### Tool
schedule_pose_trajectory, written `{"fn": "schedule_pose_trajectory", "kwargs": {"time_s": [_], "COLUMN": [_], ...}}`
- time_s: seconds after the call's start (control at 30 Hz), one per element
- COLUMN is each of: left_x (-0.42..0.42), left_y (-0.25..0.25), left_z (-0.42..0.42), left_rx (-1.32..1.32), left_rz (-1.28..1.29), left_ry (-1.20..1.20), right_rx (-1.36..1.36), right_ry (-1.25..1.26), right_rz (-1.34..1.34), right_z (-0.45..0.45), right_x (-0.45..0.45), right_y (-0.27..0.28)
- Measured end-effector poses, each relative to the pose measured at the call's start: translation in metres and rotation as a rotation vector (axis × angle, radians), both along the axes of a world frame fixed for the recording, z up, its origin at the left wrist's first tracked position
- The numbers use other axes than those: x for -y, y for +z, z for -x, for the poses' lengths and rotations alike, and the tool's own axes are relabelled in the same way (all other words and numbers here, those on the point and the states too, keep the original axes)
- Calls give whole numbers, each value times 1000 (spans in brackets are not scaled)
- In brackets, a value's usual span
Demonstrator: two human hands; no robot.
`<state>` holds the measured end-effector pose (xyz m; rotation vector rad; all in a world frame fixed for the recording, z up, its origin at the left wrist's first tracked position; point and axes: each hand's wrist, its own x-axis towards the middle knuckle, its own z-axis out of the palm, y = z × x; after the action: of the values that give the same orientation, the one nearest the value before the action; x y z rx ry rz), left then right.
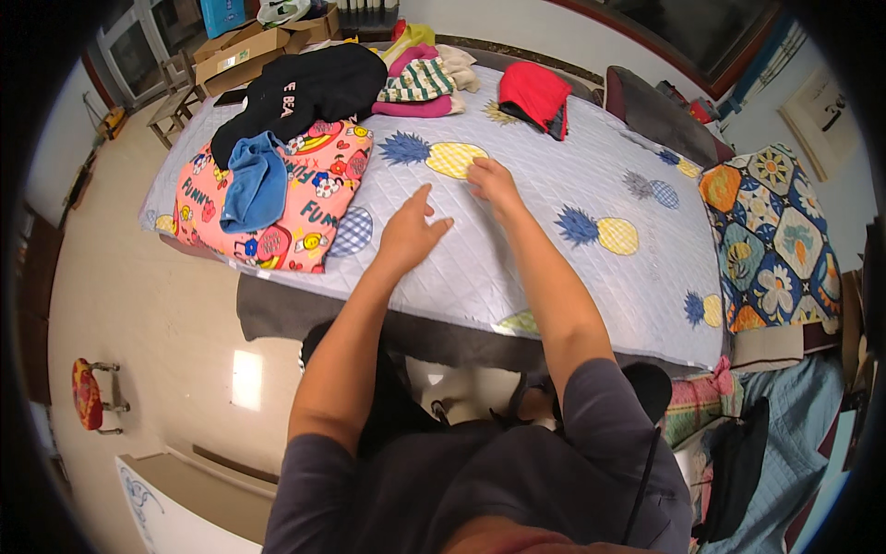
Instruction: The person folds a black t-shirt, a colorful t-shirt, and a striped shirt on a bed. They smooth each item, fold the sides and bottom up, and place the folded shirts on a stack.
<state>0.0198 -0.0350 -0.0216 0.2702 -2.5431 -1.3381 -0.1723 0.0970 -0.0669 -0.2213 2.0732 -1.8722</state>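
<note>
My left hand [415,234] is over the pale quilted cover [457,277], its fingers apart and nothing in it. Farther forward and to the right, my right hand [493,183] is loosely curled beside a printed yellow pineapple [453,158], with nothing visible in its grasp. Whether either hand touches the cover, I cannot tell. Left of my hands lies a folded pink printed cloth [201,221], with a small blue cloth [255,194] on top. A black garment [325,79] with lettering overlaps its far edge. A red garment [533,93] with a dark lining lies toward the back right.
Several striped, magenta and cream clothes [419,83] are piled at the back. Cardboard boxes [242,62] stand behind the black garment. A patterned cushion [779,239] is on the right. A small stool [88,395] and a wooden chair [173,104] stand on the left floor.
</note>
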Motion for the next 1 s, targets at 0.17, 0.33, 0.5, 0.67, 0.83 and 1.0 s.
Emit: {"fn": "schedule_pose_trajectory", "kwargs": {"time_s": [0.17,0.33,0.5,0.67,0.83,1.0], "left_x": [-18,-15,-16,-19,-17,-15], "left_y": [34,31,32,21,15,16], "left_z": [4,-13,-6,4,5,2], "left_rx": [-122,8,14,63,52,8], "left_rz": [327,451,461,555,598,577], "left_ry": [-33,-27,-17,-48,-25,15], "right_rx": [-272,-375,-421,-546,-684,-701], "right_ry": [-270,-329,-194,-49,-17,71], "right_rz": [-140,-302,-616,-547,-621,-711], "right_z": [148,191,190,158,53,-33], "right_x": [87,152,166,132,62,-59], "right_y": [-55,-36,-25,-35,-35,-15]}}
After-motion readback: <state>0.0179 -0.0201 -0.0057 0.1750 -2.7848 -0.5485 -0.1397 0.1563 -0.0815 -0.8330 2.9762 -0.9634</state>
